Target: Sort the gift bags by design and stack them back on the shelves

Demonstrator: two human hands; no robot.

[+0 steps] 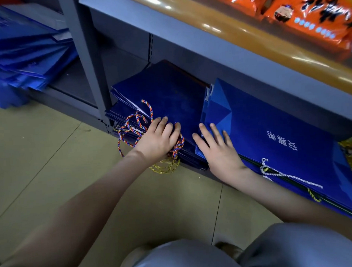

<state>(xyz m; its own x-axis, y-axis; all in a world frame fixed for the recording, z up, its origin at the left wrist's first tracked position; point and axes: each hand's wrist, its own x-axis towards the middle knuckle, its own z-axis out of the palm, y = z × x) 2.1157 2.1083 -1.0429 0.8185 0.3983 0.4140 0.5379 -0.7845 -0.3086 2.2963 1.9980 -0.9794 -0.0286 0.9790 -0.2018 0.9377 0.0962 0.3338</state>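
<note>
While left hand presses dark-blue bag stack, right hand flat on bright-blue stack, neither gripping; messy pile waits.

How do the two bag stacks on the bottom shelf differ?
The left stack is dark navy, the right stack brighter blue. The left stack has multicoloured cords, the right stack a white cord. Only the right stack shows white lettering. Both lie flat.

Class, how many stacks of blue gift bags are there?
3: far-left stack in the next bay; navy stack under the left hand; brighter stack under the right hand. Others may be hidden.
</note>
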